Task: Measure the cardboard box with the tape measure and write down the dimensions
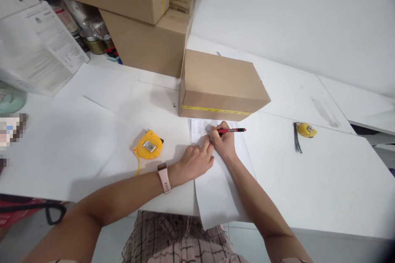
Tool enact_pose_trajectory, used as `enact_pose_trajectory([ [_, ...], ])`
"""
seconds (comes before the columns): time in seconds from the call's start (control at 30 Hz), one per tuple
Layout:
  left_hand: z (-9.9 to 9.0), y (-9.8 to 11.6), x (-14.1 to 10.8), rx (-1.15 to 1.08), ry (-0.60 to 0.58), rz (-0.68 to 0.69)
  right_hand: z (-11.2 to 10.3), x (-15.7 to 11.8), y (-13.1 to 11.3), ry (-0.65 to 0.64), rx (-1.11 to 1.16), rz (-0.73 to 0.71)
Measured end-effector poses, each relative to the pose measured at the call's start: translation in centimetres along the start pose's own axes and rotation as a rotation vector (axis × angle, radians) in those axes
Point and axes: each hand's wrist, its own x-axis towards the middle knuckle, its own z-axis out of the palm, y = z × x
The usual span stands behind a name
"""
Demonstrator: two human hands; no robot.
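Observation:
My right hand [224, 141] grips a red and black pen [231, 130], its fingers pinched around the barrel. The pen's writing end is hidden by my fingers, close over the printed sheet of paper [212, 201]. Beside it, my left hand [196, 162] rests at the sheet's left edge with the fingers curled; anything under them is hidden. Rows of small print show near the sheet's top. Just beyond stands a closed cardboard box [220, 78] with a yellow measuring strip along its lower front. To the left of my hands lies a yellow tape measure [148, 145].
A second yellow tape measure [306, 130] with a black strap lies on the right of the white table [296, 189]. Larger cardboard boxes [145, 41] are stacked behind. White printed cartons [46, 45] and jars [94, 43] stand at the far left. Papers [101, 86] lie on the left side.

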Motion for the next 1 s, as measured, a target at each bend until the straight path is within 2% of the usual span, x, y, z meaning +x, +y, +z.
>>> enact_pose_trajectory([
  [0.2, 0.3, -0.1, 0.1, 0.002, 0.053, 0.017, -0.4, 0.1, 0.0, 0.17, -0.062, -0.061],
  [0.27, 0.7, -0.2, 0.2, 0.003, 0.086, 0.021, -1.0, 0.0, -0.2, 0.185, -0.131, -0.112],
  [0.37, 0.9, -0.2, 0.1, 0.007, 0.102, 0.024, -2.9, -0.9, -0.1, 0.106, -0.368, -0.2],
  [0.47, 0.5, -0.1, 0.1, 0.021, 0.08, 0.02, -6.0, -2.8, 0.7, -0.028, -0.729, -0.32],
  [0.53, 0.2, 0.0, 0.1, 0.015, 0.059, 0.004, -8.0, -4.2, 1.5, -0.094, -0.916, -0.351],
  [0.67, 0.0, 0.1, 0.2, -0.045, 0.046, -0.026, -10.0, -6.0, 2.7, -0.1, -1.013, -0.252],
  [0.83, 0.3, 0.0, 0.3, -0.064, 0.076, -0.033, -9.4, -5.8, 2.7, -0.03, -0.99, -0.13],
  [1.0, 0.2, 0.0, 0.1, -0.056, 0.104, -0.024, -8.9, -5.7, 2.3, 0.028, -1.006, -0.088],
])
